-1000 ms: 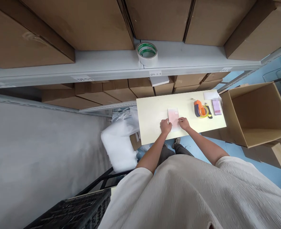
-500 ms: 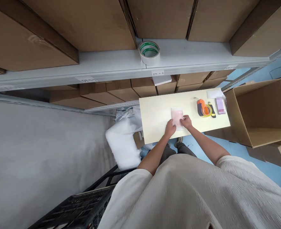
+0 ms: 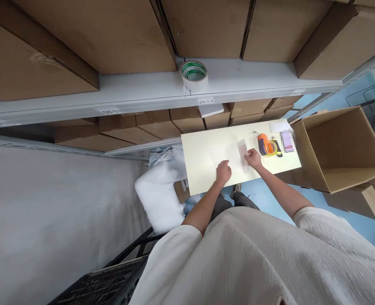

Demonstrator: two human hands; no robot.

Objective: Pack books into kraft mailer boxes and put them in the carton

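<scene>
A flat pink packet in what looks like a clear sleeve (image 3: 242, 148) stands tilted on the pale tabletop (image 3: 197, 169). My right hand (image 3: 254, 159) pinches it by its right side, with fingertips and thumb closed on the edge. To the left, my left hand (image 3: 223, 172) lies on the table with its fingers stretched out, apart from the packet. Under and around those fingers there seems to be a thin whitish sheet, too faint to make out.
An orange tape dispenser (image 3: 264, 144) lies right of my hands, beside a black-and-yellow cutter (image 3: 278, 149) and a blurred purple packet (image 3: 288, 141). An open carton (image 3: 311, 156) borders the table's right end. A tape roll (image 3: 194, 77) sits on the shelf above. White foam wrap (image 3: 158, 195) stands left.
The packet lay flat between both hands; now it is tipped up and shifted right in my right hand. My left hand has let go of it and lies on the table.
</scene>
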